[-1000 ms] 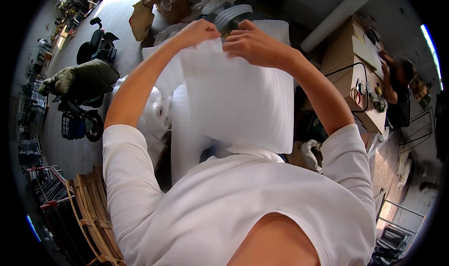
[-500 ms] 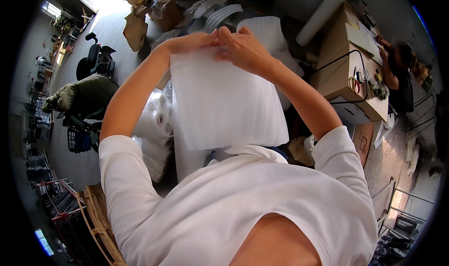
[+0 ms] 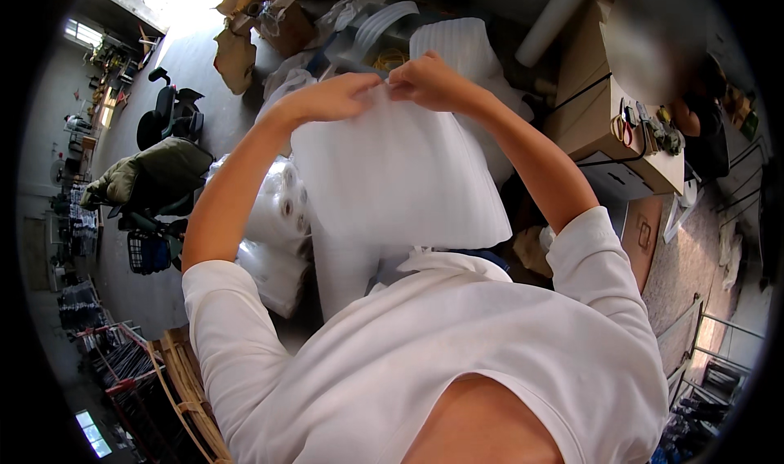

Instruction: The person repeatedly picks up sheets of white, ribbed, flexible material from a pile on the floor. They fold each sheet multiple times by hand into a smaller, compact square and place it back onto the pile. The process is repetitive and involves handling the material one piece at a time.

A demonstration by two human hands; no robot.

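Observation:
A soft white foam sheet (image 3: 392, 178) hangs in front of my body, its upper edge at my hands and its lower edge just before my shirt. At the upper edge my left hand (image 3: 335, 98) is closed, with fingertips pinched on the sheet. My right hand (image 3: 429, 82), a short gap to the right, is also closed on that edge. The part of the sheet between the hands is blurred. Behind my right hand stands a white foam roll (image 3: 457, 44), partly covered by the hand and the sheet.
Clear-wrapped white rolls (image 3: 282, 203) stand left of the sheet. Farther left is a chair with a green jacket (image 3: 155, 170) on it. An open cardboard box (image 3: 286, 23) sits at the back. On the right, scissors (image 3: 625, 125) lie on a large carton (image 3: 588, 97), beside another person (image 3: 710, 121).
My hands, close together before, have drawn apart along the sheet's upper edge. The sheet's lower right corner has moved slightly right. A pale blurred shape now shows over the carton at right.

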